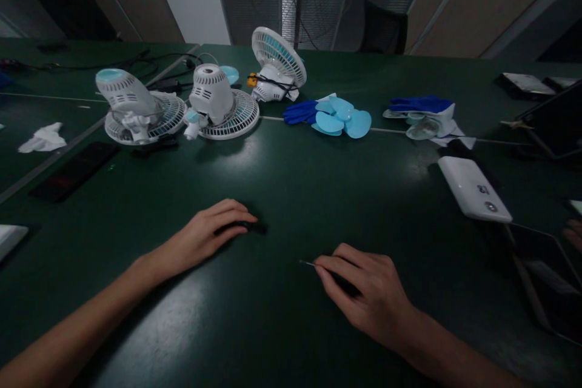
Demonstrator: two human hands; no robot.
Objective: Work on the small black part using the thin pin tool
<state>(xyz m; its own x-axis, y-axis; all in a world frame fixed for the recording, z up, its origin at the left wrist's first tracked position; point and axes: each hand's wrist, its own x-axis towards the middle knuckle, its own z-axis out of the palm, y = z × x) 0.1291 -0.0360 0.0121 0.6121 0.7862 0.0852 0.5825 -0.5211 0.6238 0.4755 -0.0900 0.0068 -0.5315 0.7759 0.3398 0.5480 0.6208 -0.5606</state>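
The thin metal-tipped tool (307,263) is in the right hand (366,282), low over the near part of the counter (282,327). Thumb and fingers of this hand pinch the tool; its tip points toward the left hand (211,230). The handle is mostly hidden by the fingers.

The left hand pinches a small dark object (260,227) between thumb and fingertips. Its exact shape is too dim to identify.

Status: both items are in hand. The tool tip and the dark object are apart; no contact between them is visible. The tool appears unengaged, with its tip on no fastener or part. How much work remains cannot be determined from this view.

Beyond the hands, the left fan (125,97) and the middle fan (211,94) rest grille down, housings upward. The rear fan (277,60) stands behind them, its grille raised and tilted, a dark cord around its body. A light blue fan blade (341,115) lies loose, just beside a blue glove (297,112). No blade is being fitted.

At the right, a white device (475,188) lies well apart from the tool.
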